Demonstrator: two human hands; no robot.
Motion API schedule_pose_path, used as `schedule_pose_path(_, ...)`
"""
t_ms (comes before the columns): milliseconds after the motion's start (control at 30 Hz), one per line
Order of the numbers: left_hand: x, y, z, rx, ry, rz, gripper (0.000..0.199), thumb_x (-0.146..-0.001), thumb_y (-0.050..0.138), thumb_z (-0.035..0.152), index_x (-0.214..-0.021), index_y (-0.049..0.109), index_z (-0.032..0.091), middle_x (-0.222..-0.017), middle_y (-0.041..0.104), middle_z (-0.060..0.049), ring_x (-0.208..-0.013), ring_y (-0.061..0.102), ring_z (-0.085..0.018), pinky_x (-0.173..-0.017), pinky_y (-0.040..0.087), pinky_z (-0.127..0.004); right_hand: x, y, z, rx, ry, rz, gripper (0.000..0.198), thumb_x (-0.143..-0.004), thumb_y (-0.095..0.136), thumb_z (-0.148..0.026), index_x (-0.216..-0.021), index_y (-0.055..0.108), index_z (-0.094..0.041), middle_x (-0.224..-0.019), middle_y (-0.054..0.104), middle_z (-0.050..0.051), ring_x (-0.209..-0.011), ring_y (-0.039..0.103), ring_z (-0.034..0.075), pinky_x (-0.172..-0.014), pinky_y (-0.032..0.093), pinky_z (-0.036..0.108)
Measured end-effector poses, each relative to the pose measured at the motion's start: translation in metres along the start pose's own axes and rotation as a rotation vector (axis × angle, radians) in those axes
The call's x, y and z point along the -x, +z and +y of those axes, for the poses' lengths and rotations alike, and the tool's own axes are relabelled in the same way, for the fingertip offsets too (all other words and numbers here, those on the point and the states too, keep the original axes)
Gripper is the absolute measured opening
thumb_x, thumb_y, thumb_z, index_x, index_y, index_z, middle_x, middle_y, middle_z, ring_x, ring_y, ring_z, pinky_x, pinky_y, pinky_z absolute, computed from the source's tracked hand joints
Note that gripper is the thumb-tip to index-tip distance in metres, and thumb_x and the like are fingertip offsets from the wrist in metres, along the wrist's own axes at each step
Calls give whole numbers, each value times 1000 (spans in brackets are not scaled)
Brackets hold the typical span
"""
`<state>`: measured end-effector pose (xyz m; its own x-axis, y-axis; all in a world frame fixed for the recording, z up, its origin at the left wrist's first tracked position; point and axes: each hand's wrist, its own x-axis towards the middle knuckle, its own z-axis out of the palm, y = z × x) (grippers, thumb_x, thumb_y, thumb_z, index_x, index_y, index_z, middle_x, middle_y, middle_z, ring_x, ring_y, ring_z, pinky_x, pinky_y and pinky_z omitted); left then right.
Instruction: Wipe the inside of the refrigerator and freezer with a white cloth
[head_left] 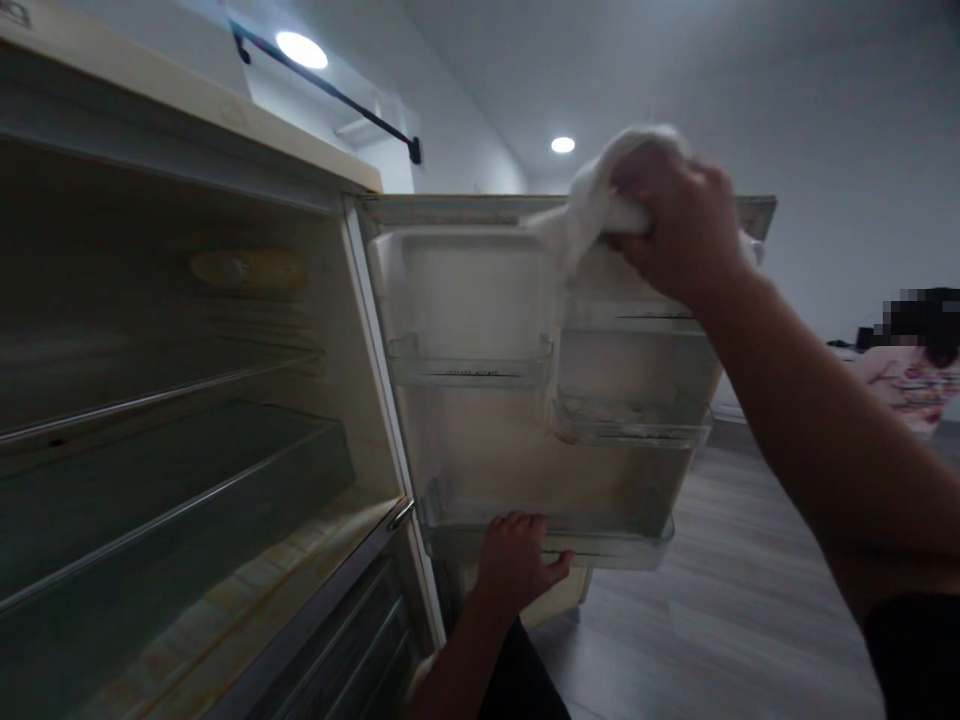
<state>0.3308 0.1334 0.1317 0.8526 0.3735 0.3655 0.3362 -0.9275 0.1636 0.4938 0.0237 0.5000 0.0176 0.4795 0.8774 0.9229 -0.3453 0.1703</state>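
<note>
My right hand (675, 225) is raised at the top of the open fridge door (622, 480), closed around a crumpled white cloth (589, 205). The cloth hangs against the door's upper inner edge, slightly blurred. Lower down, my left hand (517, 560) grips the front rim of the bottom door shelf (615, 548), its fingers over the rim and thumb out to the right. Clear plastic shelves, one at left (472, 372) and one at right (637, 425), line the inside of the door.
The fridge compartment (367, 450) stands open at left, with glass shelves (187, 395) and yellowed stains. Below it are freezer drawers (352, 640). A person in a patterned pink top (911, 385) is at far right, beyond the grey wood floor (720, 600).
</note>
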Motion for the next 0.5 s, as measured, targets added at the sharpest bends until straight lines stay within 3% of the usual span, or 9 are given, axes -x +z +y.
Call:
schedule_pose_path(100,4,-2,-1,-2,-1,-1,45,-85,64,58,-103,71,18,-99,76,-11,-100,70,-30,-90,51,-43,-2,6,-6,51,-182,-419,28,-95,61,-27,-116,69,-10,-106,71,11,-89,60,17,-81,39,27)
schedule_pose_path(167,5,-3,-1,-8,1,0,44,-86,64,58,-101,71,18,-97,76,-11,-98,70,-30,-90,51,-43,-5,13,-3,78,-164,-540,34,-96,64,-32,-118,69,-6,-102,71,11,-81,57,14,-75,37,25)
schedule_pose_path(333,4,0,-3,0,12,26,41,-87,64,57,-102,71,19,-98,76,-10,-100,70,-29,-90,51,-43,-3,10,18,168,-61,-572,45,-91,68,-49,-104,73,-6,-89,70,7,-65,45,8,-67,33,26)
schedule_pose_path(500,5,5,-4,14,17,52,40,-86,65,56,-103,70,20,-100,75,-10,-101,69,-29,-91,50,-44,13,-6,41,282,193,-549,67,-87,62,-71,-108,76,-9,-88,70,12,-62,42,9,-65,32,31)
